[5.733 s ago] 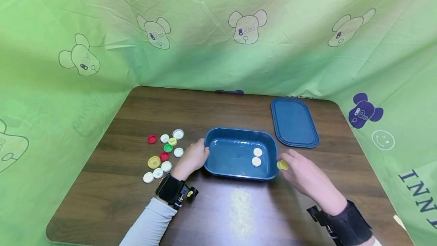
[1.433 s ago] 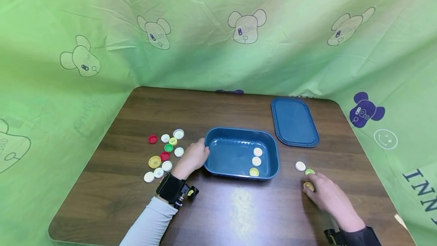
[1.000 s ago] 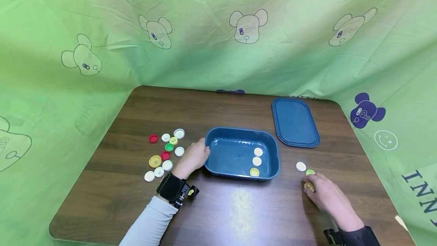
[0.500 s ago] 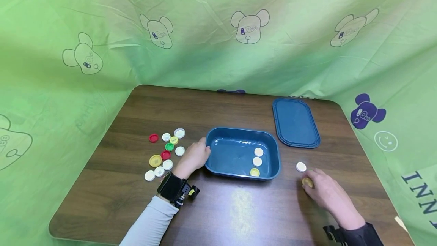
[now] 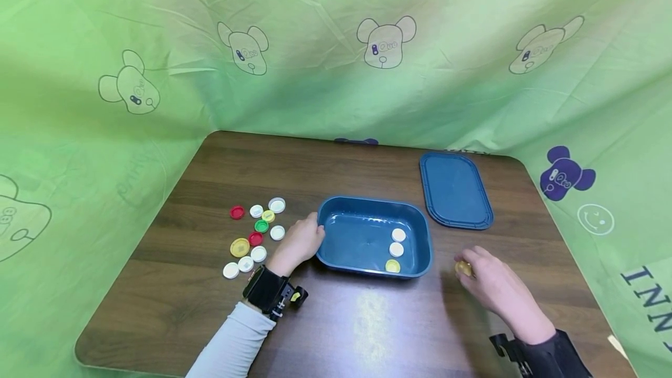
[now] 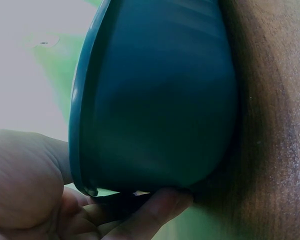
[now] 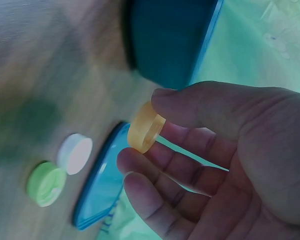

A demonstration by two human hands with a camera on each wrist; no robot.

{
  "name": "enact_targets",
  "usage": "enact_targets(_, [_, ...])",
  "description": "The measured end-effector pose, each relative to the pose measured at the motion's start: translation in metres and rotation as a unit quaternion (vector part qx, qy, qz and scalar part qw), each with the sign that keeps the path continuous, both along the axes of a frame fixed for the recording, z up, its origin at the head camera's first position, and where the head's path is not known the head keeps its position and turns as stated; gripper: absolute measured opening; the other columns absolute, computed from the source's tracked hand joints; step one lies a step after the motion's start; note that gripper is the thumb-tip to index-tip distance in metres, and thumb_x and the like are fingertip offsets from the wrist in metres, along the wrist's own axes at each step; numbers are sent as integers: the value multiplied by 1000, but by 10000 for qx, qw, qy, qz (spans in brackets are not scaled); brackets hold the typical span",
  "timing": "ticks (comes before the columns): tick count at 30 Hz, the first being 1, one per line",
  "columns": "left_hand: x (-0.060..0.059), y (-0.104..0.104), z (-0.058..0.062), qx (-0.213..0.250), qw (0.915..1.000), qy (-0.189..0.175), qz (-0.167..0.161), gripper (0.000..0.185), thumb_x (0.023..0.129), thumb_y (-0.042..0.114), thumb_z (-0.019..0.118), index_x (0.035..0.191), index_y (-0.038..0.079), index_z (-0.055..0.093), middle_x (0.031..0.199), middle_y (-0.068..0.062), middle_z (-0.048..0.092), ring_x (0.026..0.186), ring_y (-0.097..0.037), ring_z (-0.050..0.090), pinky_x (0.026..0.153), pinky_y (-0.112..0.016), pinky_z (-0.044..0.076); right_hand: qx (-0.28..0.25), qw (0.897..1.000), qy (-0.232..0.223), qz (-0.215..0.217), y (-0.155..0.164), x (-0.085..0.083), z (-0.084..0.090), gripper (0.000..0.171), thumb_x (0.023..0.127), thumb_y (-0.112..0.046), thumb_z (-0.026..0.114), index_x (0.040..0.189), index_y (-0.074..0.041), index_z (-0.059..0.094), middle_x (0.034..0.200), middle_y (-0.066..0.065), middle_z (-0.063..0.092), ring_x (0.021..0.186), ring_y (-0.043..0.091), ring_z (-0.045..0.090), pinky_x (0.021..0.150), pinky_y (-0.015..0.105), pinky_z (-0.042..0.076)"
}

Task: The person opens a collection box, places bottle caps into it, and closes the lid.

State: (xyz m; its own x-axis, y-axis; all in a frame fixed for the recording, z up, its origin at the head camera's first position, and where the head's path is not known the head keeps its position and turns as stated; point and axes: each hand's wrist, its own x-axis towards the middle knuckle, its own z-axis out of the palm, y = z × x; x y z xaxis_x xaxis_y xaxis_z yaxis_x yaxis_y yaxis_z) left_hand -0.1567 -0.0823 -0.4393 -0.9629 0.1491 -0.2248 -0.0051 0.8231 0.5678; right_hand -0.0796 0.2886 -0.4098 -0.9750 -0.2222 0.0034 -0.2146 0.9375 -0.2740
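At the left end of the blue plastic box [image 5: 357,232], my left hand [image 5: 300,239] grips the wall; the left wrist view has the thumb at the rim and fingers [image 6: 162,207] against the outside. Two white bottle caps [image 5: 396,249] and a yellow one [image 5: 392,266] lie inside toward the right. My right hand [image 5: 496,284] pinches an amber-yellow bottle cap [image 7: 146,127] between thumb and fingertips, above the table right of the box. Behind it, in the right wrist view, a white cap [image 7: 75,154] and a light green cap [image 7: 46,184] lie on the table, hidden in the head view.
A blue lid [image 5: 457,190] lies flat at the back right. Left of the box are scattered caps: red [image 5: 237,212], green [image 5: 261,226], yellow [image 5: 240,247] and several white. A green patterned cloth [image 5: 315,74] hangs around the wooden table [image 5: 173,302].
A yellow cap that my right hand held has gone into the box. That hand then went right, picked up an amber cap and now moves left with it. The left hand stays put.
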Motion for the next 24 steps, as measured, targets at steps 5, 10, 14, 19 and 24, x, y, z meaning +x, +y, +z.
enact_targets(5, [0,1,-1,-4,10000,-16,18,41,105,19,50,136,-8,50,120,-25,66,97,-30,66,85,-50,55,21,9999,128,102,-11,-5,11,22,82,-5,76,104,-2,71,95,8,66,80,21,63,67,42,54])
enact_targets(10, [-1,1,-2,-15,10000,5,14,40,105,18,50,136,-8,50,120,-24,66,97,-30,66,85,-50,55,-21,9996,179,230,-24,-11,20,25,81,-6,78,105,-3,71,96,7,65,80,19,61,68,40,54])
enact_targets(14, [0,2,-1,22,9999,-89,44,41,105,18,50,137,-8,49,120,-24,66,93,-28,64,83,-48,55,-15,9993,131,344,-32,-15,26,26,82,-6,79,106,-4,71,98,7,66,79,18,60,66,38,53])
enact_targets(19, [0,1,0,16,9999,-98,68,41,106,19,50,137,-7,49,120,-24,66,93,-28,64,84,-48,56,-8,9992,9,412,-42,-20,31,27,83,-8,79,109,-5,72,99,7,66,80,17,60,67,37,55])
enact_targets(24, [-1,1,0,4,10000,-28,46,42,105,19,50,137,-8,49,122,-24,66,100,-31,66,88,-50,55,-43,9985,-72,541,-51,-23,32,27,84,-8,77,110,-4,72,98,5,65,79,16,58,67,36,54])
